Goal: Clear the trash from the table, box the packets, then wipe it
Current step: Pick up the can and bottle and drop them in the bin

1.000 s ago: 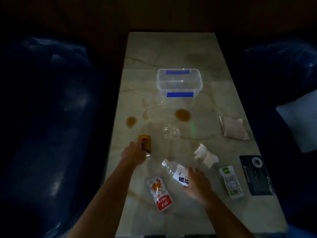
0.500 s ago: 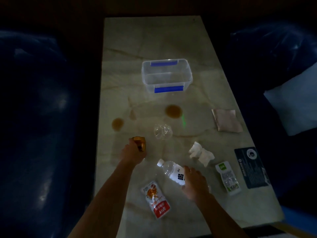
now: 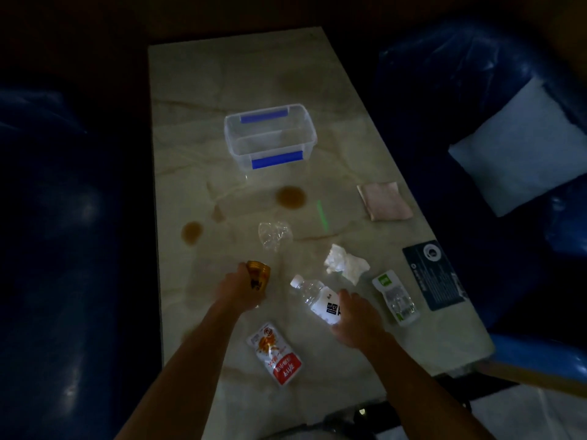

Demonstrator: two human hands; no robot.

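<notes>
My left hand (image 3: pixel 236 289) grips a gold drink can (image 3: pixel 258 276) at the left of the marble table (image 3: pixel 222 77). My right hand (image 3: pixel 355 315) closes on a clear plastic water bottle (image 3: pixel 313 296) lying on its side, cap pointing up-left. A red-and-white packet (image 3: pixel 274 354) lies between my forearms. A green-and-white packet (image 3: pixel 395 298) lies right of the bottle. A crumpled white tissue (image 3: pixel 344 265) and a crushed clear plastic cup (image 3: pixel 273 235) lie further out. An empty clear box with blue handles (image 3: pixel 270 139) stands mid-table.
Brown spill stains (image 3: pixel 290 197) mark the table, another stain (image 3: pixel 191 231) near the left edge. A pinkish folded cloth (image 3: pixel 384 201) and a dark card (image 3: pixel 435 274) lie at the right. Dark blue seats flank the table; a white cushion (image 3: pixel 521 147) sits on the right one.
My left hand has tipped the can away from upright. My right hand has closed down over the bottle. The view has shifted so the table sits lower and more to the right.
</notes>
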